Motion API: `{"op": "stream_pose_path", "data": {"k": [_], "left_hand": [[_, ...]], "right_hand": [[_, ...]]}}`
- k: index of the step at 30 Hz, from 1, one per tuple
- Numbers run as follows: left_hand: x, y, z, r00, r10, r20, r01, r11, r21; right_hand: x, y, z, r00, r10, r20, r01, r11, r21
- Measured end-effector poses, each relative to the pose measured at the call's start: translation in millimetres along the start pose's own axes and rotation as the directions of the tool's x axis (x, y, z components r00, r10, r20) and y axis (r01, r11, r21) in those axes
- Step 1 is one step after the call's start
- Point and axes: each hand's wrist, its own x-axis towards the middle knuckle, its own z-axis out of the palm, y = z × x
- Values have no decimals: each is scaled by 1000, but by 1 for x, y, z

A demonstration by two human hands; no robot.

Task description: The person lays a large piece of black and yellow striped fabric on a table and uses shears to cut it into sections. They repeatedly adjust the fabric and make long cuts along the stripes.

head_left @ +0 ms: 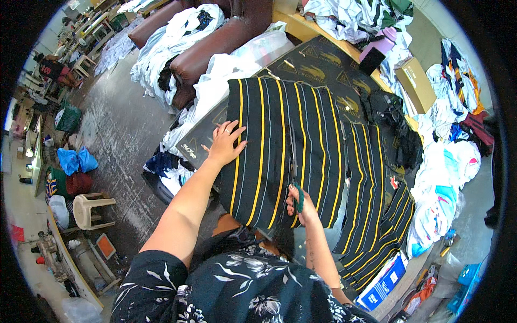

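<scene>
Black fabric (250, 156) with yellow and pale grey stripes lies spread over a dark table and hangs over its near edge. My left hand (225, 142) rests flat on its left edge, fingers apart, a ring on one finger. In my right hand (306, 209) is a pair of scissors (299, 197) with dark green handles. Their blades point away from me, along a slit that runs up the middle of the fabric from its near edge. Further striped pieces (362, 183) lie on the right, some bunched and drooping off the table.
A dark printed tabletop (301, 63) shows beyond the fabric. At the far right are a purple bottle (383, 40), a black phone (371, 61) and a cardboard box (416, 85). White garments (439, 177) heap along the right. Leftward stand a brown sofa (215, 48) and a plastic stool (92, 210).
</scene>
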Motion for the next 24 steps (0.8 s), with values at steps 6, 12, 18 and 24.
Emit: {"op": "stream_pose_path", "data": {"k": [6,12,18,24], "left_hand": [[3,0,-2,999,-29,27,29,999,-16],[2,-1,-3,999,-18,27,20,999,-50],[2,-1,-3,1000,-24,19,25,998,-56],[3,-1,-3,999,-27,28,28,998,-49]], "right_hand": [[10,-14,0,1000,13,11,-13,1000,-12],[16,-23,2,1000,6,-24,-6,1000,-6],[18,-16,2,998,13,-55,-13,1000,-7],[14,-12,3,997,15,-77,-20,998,-65]]}}
